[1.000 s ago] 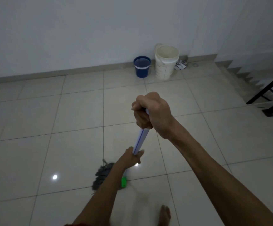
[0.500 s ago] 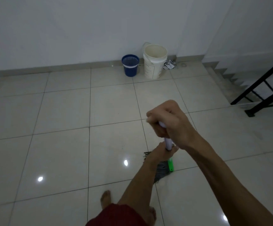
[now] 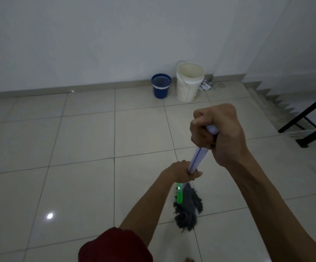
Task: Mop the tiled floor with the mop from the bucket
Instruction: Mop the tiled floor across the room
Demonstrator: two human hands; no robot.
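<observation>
Right of centre, right grip (image 3: 217, 133) fisted round top of mop handle (image 3: 197, 157); left grip (image 3: 180, 173) clamped lower; mop head (image 3: 188, 208) on floor (image 3: 78, 148); white bucket (image 3: 187, 89) print unreadable.

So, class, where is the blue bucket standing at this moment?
In the head view the blue bucket stands upper centre on the tiled floor, at the foot of the wall, just left of the taller white bucket.

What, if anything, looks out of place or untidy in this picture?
A crumpled scrap lies on the floor by the wall, just right of the white bucket; it looks like litter. Nothing else stands out.
</observation>
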